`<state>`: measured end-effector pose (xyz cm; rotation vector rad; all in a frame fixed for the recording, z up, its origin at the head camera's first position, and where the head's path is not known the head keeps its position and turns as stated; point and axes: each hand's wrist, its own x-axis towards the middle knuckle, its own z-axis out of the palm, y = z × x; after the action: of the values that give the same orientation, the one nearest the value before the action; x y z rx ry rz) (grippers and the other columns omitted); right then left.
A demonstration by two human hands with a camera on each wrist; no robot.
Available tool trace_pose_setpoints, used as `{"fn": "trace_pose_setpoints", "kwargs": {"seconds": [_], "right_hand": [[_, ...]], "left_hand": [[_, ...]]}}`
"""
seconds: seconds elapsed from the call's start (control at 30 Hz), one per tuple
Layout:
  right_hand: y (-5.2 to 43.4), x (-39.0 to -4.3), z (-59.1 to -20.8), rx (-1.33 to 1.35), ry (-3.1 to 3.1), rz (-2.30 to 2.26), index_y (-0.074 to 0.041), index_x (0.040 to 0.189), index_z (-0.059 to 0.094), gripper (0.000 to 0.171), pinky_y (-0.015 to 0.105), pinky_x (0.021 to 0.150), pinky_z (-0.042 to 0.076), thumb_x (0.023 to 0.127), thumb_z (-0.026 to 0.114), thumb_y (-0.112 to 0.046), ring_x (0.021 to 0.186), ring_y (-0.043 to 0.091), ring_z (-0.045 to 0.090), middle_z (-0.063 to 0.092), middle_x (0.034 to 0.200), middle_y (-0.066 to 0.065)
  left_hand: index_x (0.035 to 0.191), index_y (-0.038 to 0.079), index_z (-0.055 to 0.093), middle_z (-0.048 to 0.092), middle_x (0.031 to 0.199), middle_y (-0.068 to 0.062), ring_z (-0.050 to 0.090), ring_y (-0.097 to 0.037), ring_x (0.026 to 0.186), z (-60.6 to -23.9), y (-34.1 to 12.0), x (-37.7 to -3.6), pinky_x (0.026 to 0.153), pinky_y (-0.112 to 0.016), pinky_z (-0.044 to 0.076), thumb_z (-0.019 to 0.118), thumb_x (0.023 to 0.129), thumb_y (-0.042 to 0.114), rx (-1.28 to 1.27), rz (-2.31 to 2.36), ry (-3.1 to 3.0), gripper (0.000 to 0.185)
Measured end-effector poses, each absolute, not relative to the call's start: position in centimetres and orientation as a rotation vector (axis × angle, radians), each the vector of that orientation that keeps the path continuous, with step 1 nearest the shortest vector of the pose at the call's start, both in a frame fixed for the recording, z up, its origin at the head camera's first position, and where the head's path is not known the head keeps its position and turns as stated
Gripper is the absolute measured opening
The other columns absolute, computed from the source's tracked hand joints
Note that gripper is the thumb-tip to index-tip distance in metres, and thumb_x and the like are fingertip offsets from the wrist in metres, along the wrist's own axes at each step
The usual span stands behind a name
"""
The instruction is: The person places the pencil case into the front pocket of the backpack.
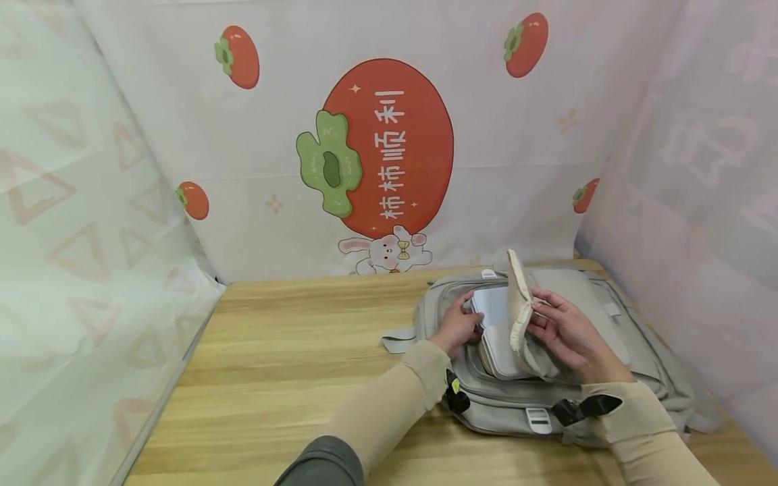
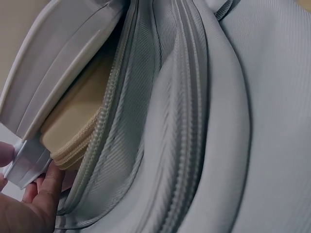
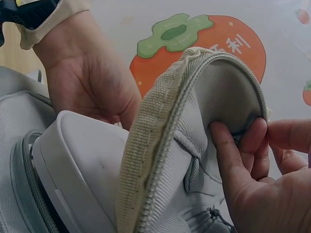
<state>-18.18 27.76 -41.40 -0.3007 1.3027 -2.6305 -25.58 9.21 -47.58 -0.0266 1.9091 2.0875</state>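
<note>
A grey backpack [image 1: 589,290] lies flat with its front pocket unzipped. My right hand [image 1: 565,331] pinches the edge of the pocket flap [image 1: 519,304] and holds it raised; the right wrist view shows thumb and fingers at its zipper edge. At the pocket's far left corner, my left hand [image 1: 456,324] grips a white flat box [image 1: 491,307], its thumb on one side and fingers on the other. Beside that box in the pocket sits a white rounded case [image 3: 92,150]. Under the case, the left wrist view shows a tan zippered pouch [image 2: 77,116].
The backpack rests on the right part of a wooden table [image 1: 279,364]. A grey strap [image 1: 398,340] sticks out at its left side, and a buckle [image 1: 538,420] faces the near edge. Behind stands a white cloth backdrop [image 1: 273,135] with persimmon prints.
</note>
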Motion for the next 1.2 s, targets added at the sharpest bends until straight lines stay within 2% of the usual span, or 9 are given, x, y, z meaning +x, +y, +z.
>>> {"fn": "trace_pose_setpoints", "kwargs": {"seconds": [0.13,0.23,0.37,0.6,0.67,0.73,0.83,0.9,1.2], "right_hand": [[27.9,-18.2,-41.5,-0.314,1.318,-2.614,-0.009,0.116,0.073,0.035,0.030,0.082,0.059,0.109,0.042,0.005,0.096,0.017,0.070,0.070,0.107,0.009],[27.8,-18.3,-41.6,-0.318,1.326,-2.606,-0.010,0.115,0.072,0.036,0.030,0.083,0.059,0.109,0.040,0.005,0.096,0.017,0.070,0.070,0.107,0.009],[27.6,-18.4,-41.6,-0.303,1.418,-2.595,-0.012,0.115,0.072,0.035,0.029,0.082,0.058,0.109,0.042,0.004,0.095,0.015,0.070,0.069,0.107,0.007],[27.1,-18.5,-41.2,-0.223,1.760,-2.443,-0.023,0.115,0.070,0.034,0.025,0.081,0.057,0.109,0.046,0.000,0.093,0.010,0.066,0.067,0.104,0.000],[26.6,-18.7,-41.2,-0.185,1.885,-2.372,-0.019,0.120,0.066,0.028,0.024,0.080,0.057,0.109,0.047,-0.001,0.091,0.009,0.066,0.066,0.102,-0.002],[25.8,-18.9,-41.2,-0.153,2.012,-2.285,-0.007,0.130,0.060,0.026,0.022,0.077,0.056,0.108,0.048,-0.001,0.088,0.007,0.064,0.062,0.099,-0.002],[24.4,-19.2,-41.2,-0.119,2.178,-2.148,0.012,0.142,0.045,0.036,0.020,0.073,0.053,0.108,0.048,0.000,0.083,0.005,0.060,0.058,0.096,-0.001],[23.5,-19.4,-41.3,-0.116,2.282,-2.059,0.017,0.144,0.039,0.042,0.019,0.071,0.051,0.107,0.049,0.001,0.081,0.005,0.057,0.058,0.096,0.000],[21.3,-19.7,-41.8,-0.200,2.883,-1.474,0.010,0.134,0.059,0.034,0.030,0.072,0.048,0.103,0.058,-0.006,0.084,0.018,0.060,0.069,0.099,0.014]], "left_hand": [[0.153,0.014,0.051,0.048,0.090,-0.003,0.049,-0.013,0.071,-47.3,9.9,-25.3,0.058,-0.026,0.049,0.063,0.099,-0.003,-0.028,2.072,1.933,0.059],[0.156,0.013,0.047,0.050,0.095,-0.003,0.052,-0.013,0.076,-47.3,9.6,-24.9,0.063,-0.027,0.051,0.063,0.100,0.000,-0.051,2.077,1.938,0.059],[0.157,0.007,0.041,0.057,0.103,-0.006,0.058,-0.016,0.080,-47.3,8.5,-24.3,0.074,-0.031,0.056,0.061,0.102,0.005,-0.057,2.112,1.887,0.058],[0.147,-0.002,0.044,0.053,0.105,-0.007,0.056,-0.019,0.090,-47.0,5.8,-23.1,0.083,-0.038,0.058,0.055,0.103,0.005,0.004,2.141,1.770,0.046],[0.143,-0.004,0.046,0.053,0.104,-0.008,0.057,-0.020,0.092,-47.0,4.9,-22.5,0.082,-0.037,0.058,0.053,0.102,0.003,0.003,2.137,1.766,0.043],[0.140,-0.005,0.048,0.052,0.104,-0.008,0.057,-0.021,0.094,-46.9,3.9,-21.9,0.082,-0.036,0.058,0.053,0.100,0.002,0.006,2.146,1.749,0.040],[0.138,-0.006,0.047,0.052,0.105,-0.009,0.056,-0.020,0.094,-46.7,2.3,-20.7,0.082,-0.036,0.058,0.052,0.102,0.004,0.021,2.168,1.712,0.037],[0.136,-0.006,0.046,0.052,0.105,-0.009,0.056,-0.020,0.095,-46.7,1.1,-19.9,0.083,-0.036,0.057,0.051,0.104,0.005,0.036,2.190,1.684,0.035],[0.135,-0.005,0.041,0.051,0.110,-0.010,0.055,-0.022,0.100,-47.2,-3.5,-17.1,0.084,-0.034,0.055,0.042,0.106,0.003,0.044,2.266,1.576,0.029]]}}
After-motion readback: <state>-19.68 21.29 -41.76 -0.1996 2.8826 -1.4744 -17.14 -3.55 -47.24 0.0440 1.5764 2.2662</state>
